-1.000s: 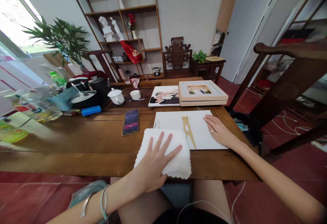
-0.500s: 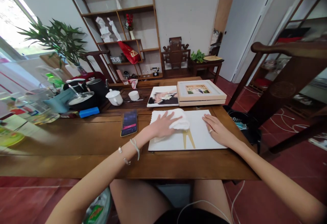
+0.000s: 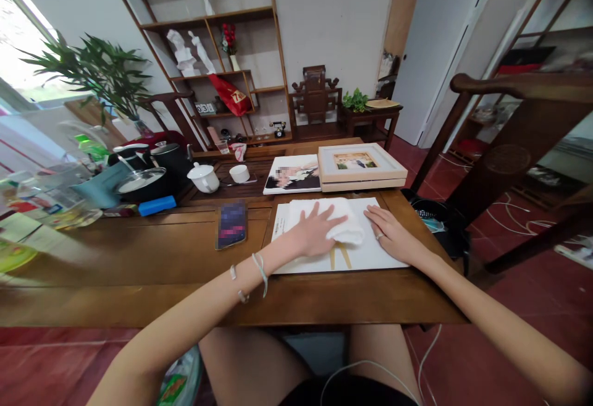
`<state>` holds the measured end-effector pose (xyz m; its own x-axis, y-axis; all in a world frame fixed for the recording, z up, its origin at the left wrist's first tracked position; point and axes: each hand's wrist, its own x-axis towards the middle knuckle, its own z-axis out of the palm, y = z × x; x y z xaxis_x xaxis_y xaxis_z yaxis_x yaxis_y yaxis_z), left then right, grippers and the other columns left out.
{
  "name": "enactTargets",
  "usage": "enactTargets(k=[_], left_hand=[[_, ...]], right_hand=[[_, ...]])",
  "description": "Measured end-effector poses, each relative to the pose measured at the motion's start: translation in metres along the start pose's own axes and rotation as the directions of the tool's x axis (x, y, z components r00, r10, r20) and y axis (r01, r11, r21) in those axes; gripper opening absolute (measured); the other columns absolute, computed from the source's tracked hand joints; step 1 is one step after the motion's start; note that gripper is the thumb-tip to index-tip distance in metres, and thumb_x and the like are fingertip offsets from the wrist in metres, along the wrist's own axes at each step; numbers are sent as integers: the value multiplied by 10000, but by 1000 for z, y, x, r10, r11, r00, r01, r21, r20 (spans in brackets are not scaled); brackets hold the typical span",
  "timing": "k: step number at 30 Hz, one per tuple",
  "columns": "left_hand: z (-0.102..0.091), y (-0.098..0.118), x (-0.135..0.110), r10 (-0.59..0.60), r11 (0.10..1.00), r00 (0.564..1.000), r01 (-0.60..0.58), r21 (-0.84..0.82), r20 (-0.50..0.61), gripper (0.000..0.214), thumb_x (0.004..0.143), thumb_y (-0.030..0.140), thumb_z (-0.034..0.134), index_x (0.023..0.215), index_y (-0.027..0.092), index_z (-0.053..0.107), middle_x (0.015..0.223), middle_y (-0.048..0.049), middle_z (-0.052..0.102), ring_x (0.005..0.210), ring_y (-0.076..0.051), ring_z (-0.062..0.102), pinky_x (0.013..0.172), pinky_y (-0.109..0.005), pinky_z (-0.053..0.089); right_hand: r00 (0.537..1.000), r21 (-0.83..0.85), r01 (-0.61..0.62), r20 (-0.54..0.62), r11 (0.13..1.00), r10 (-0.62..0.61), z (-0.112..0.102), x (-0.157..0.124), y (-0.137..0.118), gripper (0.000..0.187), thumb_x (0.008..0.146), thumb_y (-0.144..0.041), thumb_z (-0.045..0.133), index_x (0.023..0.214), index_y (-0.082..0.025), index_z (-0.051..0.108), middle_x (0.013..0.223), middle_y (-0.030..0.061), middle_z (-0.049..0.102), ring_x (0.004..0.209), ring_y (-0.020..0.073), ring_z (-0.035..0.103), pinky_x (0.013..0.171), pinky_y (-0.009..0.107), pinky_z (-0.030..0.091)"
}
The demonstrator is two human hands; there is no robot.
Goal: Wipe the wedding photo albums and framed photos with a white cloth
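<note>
My left hand (image 3: 311,233) lies flat with spread fingers on a white cloth (image 3: 343,224), pressing it onto a white board (image 3: 370,256) that rests on the wooden table (image 3: 162,257). The cloth covers the upper part of a tan wooden piece (image 3: 339,257) on the board. My right hand (image 3: 391,236) rests flat and open on the board's right side, a ring on one finger, just beside the cloth.
A phone (image 3: 231,225) lies left of the board. Behind it are a photo print (image 3: 291,174), stacked picture frames (image 3: 361,168), a white teapot (image 3: 202,178), a cup (image 3: 239,173), pots (image 3: 141,180) and a blue block (image 3: 156,206). A wooden chair (image 3: 519,146) stands at the right.
My left hand carried the cloth from the table's near edge up onto the white board and then slid it rightwards over the wooden piece. My right hand stayed on the board.
</note>
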<state>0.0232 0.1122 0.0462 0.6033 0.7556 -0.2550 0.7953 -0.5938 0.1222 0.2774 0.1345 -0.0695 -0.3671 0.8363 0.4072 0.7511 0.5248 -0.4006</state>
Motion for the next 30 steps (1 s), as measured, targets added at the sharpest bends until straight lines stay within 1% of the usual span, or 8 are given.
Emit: enactTargets(k=[5, 9, 11, 14, 17, 22, 26, 30], left_hand=[[24, 36, -51, 78, 995, 997, -78, 58, 7, 844, 803, 310, 573, 1524, 309, 133, 1618, -95, 35, 1437, -470, -24, 1076, -712, 168], [30, 44, -67, 119, 992, 993, -119, 36, 5, 884, 783, 329, 597, 1520, 347, 110, 1620, -72, 53, 1442, -462, 15, 1083, -697, 193], [26, 39, -61, 105, 994, 994, -106, 24, 12, 842, 813, 341, 570, 1518, 362, 109, 1620, -59, 63, 1448, -445, 30, 1087, -675, 219], [19, 25, -37, 33, 999, 999, -33, 35, -3, 774, 857, 364, 526, 1519, 359, 125, 1619, -60, 73, 1452, -431, 39, 1091, -662, 219], [15, 10, -6, -23, 997, 997, 28, 73, -68, 734, 877, 376, 506, 1521, 333, 156, 1616, -73, 88, 1453, -431, 37, 1096, -662, 191], [14, -1, 36, -25, 990, 988, 46, 133, -152, 711, 878, 386, 506, 1515, 302, 203, 1606, -94, 131, 1439, -461, 65, 1079, -680, 178], [15, 3, 47, 40, 979, 984, -5, 201, -172, 708, 865, 328, 518, 1507, 260, 226, 1608, -109, 112, 1451, -434, 11, 1067, -718, 134], [20, 19, 36, 104, 975, 980, -67, 211, -171, 688, 864, 331, 510, 1496, 243, 253, 1608, -107, 120, 1459, -407, 14, 1059, -736, 140]], right_hand=[[1000, 6, -13, 11, 1000, 13, 0, 0, 0, 461, 956, -302, 297, 1346, -177, 509, 1443, 142, 465, 1386, 293, 347, 1143, 551, 304], [1000, -3, -26, 18, 1000, 26, 0, 1, 0, 469, 957, -319, 297, 1346, -166, 508, 1445, 146, 462, 1387, 290, 346, 1150, 539, 296], [999, -5, -28, 18, 1000, 28, 0, 1, 1, 470, 955, -318, 301, 1345, -161, 509, 1442, 151, 464, 1386, 291, 347, 1150, 539, 295], [1000, 13, -15, 13, 1000, 15, 0, 1, 1, 466, 948, -296, 307, 1352, -173, 504, 1444, 148, 464, 1386, 294, 345, 1144, 555, 298], [1000, 25, -5, 7, 1000, 5, 0, 0, 0, 467, 944, -278, 312, 1362, -179, 494, 1445, 148, 462, 1382, 301, 347, 1135, 567, 308], [1000, 22, -1, -4, 1000, 1, -1, 1, -2, 467, 935, -268, 343, 1372, -191, 487, 1433, 141, 476, 1372, 307, 361, 1127, 573, 319], [1000, 25, 0, 2, 1000, 0, -2, 0, -2, 474, 922, -246, 360, 1380, -205, 475, 1431, 131, 479, 1377, 301, 355, 1130, 575, 311], [1000, 24, 11, 22, 1000, -12, -2, -1, 2, 457, 918, -266, 372, 1350, -184, 495, 1438, 144, 460, 1385, 305, 341, 1133, 554, 318]])
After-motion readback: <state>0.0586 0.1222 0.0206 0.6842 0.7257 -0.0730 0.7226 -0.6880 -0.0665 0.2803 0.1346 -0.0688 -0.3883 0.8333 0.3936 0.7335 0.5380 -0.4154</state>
